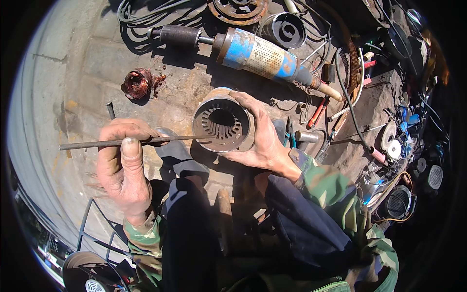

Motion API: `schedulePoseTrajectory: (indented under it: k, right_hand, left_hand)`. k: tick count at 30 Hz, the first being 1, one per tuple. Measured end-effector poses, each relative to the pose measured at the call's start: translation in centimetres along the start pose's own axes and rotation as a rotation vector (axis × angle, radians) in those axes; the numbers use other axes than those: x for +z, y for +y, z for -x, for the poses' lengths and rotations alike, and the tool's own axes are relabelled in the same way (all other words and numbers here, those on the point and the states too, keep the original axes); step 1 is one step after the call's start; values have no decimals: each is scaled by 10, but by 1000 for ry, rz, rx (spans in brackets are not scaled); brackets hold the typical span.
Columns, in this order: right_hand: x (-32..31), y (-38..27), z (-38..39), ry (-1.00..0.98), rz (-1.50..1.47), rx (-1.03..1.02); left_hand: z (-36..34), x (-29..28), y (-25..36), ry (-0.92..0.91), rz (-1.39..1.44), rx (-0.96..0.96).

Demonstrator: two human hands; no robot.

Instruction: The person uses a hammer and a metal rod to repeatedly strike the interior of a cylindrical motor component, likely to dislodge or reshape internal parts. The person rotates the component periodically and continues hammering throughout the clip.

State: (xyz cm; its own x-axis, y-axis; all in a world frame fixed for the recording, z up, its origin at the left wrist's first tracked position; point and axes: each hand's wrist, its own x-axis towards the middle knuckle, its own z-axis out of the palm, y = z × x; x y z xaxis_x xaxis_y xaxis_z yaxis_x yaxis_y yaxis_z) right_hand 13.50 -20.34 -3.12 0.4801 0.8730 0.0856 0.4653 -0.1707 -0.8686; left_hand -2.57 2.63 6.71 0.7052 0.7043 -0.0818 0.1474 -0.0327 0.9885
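My left hand point(127, 168) is closed around a thin metal rod point(92, 144), thumb on top. The rod lies nearly level, and its right end reaches the mouth of a round motor stator point(238, 127). Slots ring the stator's inner bore, and its open end faces up toward me. With fingers along its top and thumb underneath, my right hand point(262, 141) grips the stator's right side. A short dark bar point(111, 111) sticks out beyond my left fingers; I cannot tell whether they hold it. Left of the stator, a bundle of copper wire point(138, 83) rests on the ground.
A long blue power tool point(260, 54) with a perforated sleeve lies beyond the stator. Coiled cable point(141, 19) and a rusty round part point(239, 9) are at the far side. Pliers point(290, 134) and red-handled cutters point(318, 112) lie to the right, beside a cluttered ledge point(377, 104).
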Motion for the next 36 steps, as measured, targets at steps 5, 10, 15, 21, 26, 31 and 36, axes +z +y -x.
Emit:
schedulePoseTrajectory:
  k: [5,10,15,21,26,31,36]
  right_hand:
    - [0,-3,-6,10,-5,-12]
    - [-2,-4,-6,15,-14,-26]
    - [1,1,-4,50,-12,-53]
    - [4,2,0,45,19,-29]
    - [3,-1,-1,68,38,-19]
    - [2,4,1,52,26,-43]
    - [6,8,8,39,-75,-26]
  left_hand:
    - [3,4,1,-78,-38,60]
    - [11,13,0,-105,-32,87]
    - [16,16,-4,-96,-63,90]
    - [19,14,-6,-91,-79,111]
    - [20,19,-5,-98,-27,111]
    - [25,22,-5,-40,-77,100]
    - [29,29,-9,-29,-121,134]
